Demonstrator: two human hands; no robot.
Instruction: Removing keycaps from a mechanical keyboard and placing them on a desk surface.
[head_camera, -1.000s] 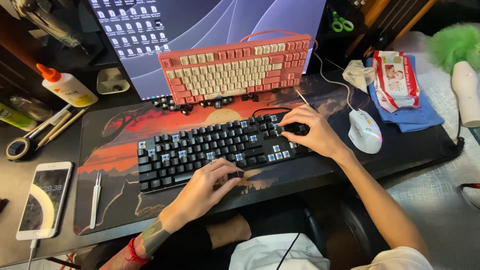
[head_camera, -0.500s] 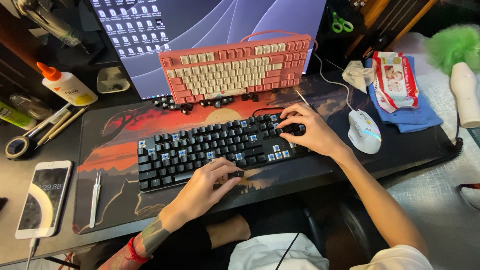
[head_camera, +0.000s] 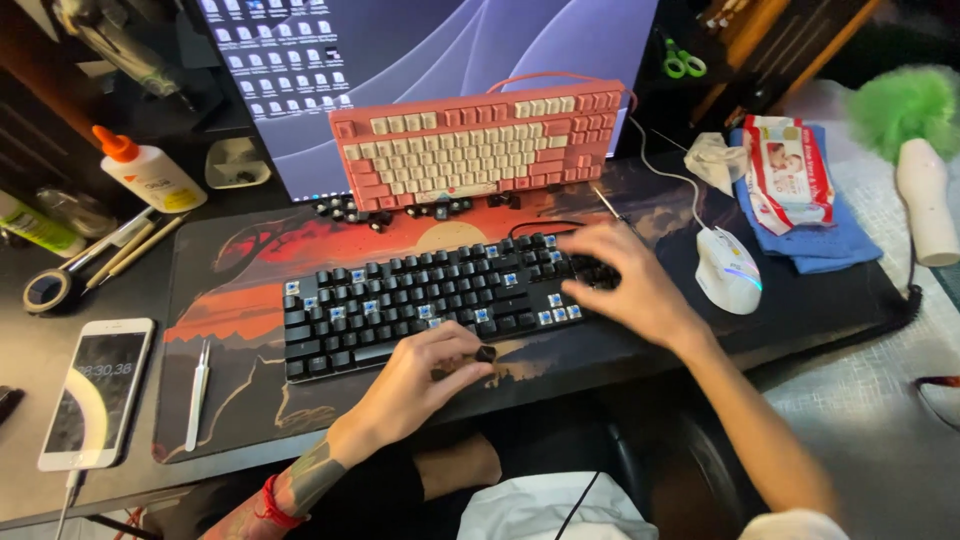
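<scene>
Pinching a keycap (head_camera: 486, 353) at the black keyboard's (head_camera: 400, 300) front edge—left hand (head_camera: 425, 385); right hand (head_camera: 630, 285) spread wide.

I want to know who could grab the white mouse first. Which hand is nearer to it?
The right hand. It rests on the right end of the black keyboard, just left of the white mouse. The left hand is at the keyboard's front edge, much farther away.

The black keyboard (head_camera: 440, 300) and the loose keycap (head_camera: 486, 353) are matt black plastic; the pink keyboard (head_camera: 480, 140) at the far side is smooth plastic. The desk mat (head_camera: 240, 270) is printed matt cloth, the mouse (head_camera: 727, 268) on the right glossy white plastic, and the folded blue towel (head_camera: 830, 240) soft cloth.
</scene>
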